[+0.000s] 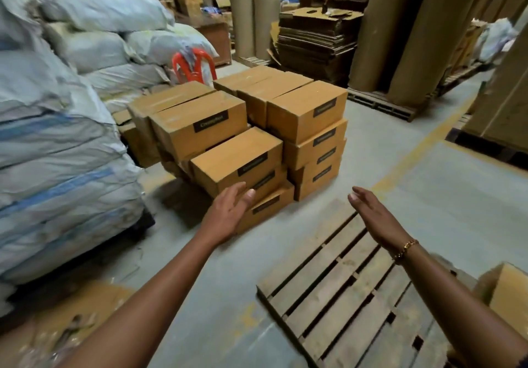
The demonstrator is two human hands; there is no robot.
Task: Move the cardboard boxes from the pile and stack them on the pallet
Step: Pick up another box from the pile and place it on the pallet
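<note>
While my left hand and right hand hover released, fingers extended, the cardboard boxes stand just beyond the wooden pallet.

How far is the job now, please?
Done: little or nothing; the pallet slats in view are bare, though one box at the right edge may sit on it. In hand: nothing, left hand and right hand open, near the pile. Left: the whole pile.
</note>
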